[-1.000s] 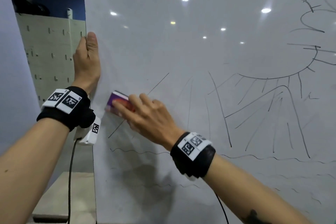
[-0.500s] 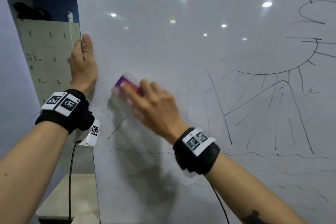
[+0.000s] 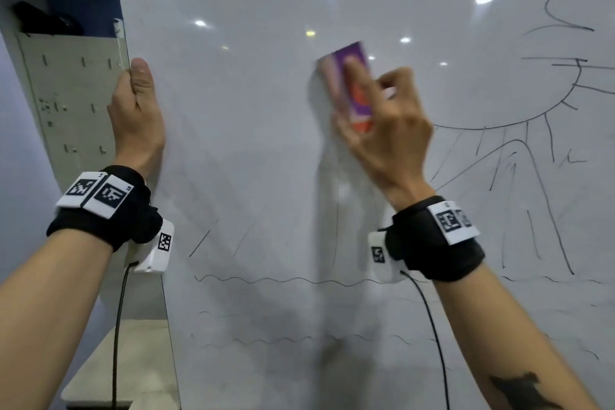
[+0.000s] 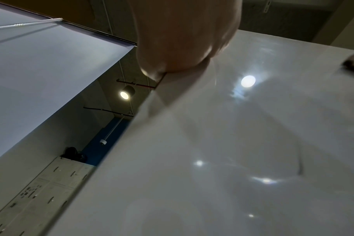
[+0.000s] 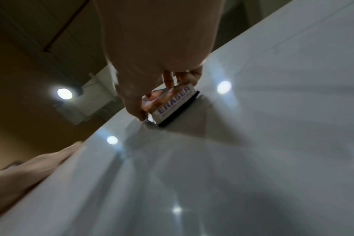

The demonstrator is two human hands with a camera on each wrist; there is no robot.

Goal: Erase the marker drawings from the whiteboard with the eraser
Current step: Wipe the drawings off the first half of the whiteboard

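Observation:
A large whiteboard [image 3: 253,130] fills the head view, with black marker drawings [image 3: 519,156] of a sun and a mountain on its right and wavy lines [image 3: 283,280] lower down. My right hand [image 3: 382,130] grips a purple and orange eraser [image 3: 354,76] and holds it flat against the board's upper middle. In the right wrist view the eraser [image 5: 175,104] shows its label and its black felt on the board [image 5: 253,143]. My left hand [image 3: 136,113] grips the board's left edge, thumb on the front face. The left wrist view shows that hand [image 4: 184,36] on the board edge [image 4: 152,102].
Behind the board's left edge stands a pale pegboard panel [image 3: 70,103] with dark things on top. A low pale surface [image 3: 123,363] lies at the bottom left. Cables hang from both wrist cameras. Ceiling lamps reflect in the board.
My right hand has swept the eraser up and to the right across the board. Several slanted lines on the left half are wiped or faded. The left hand stays on the edge.

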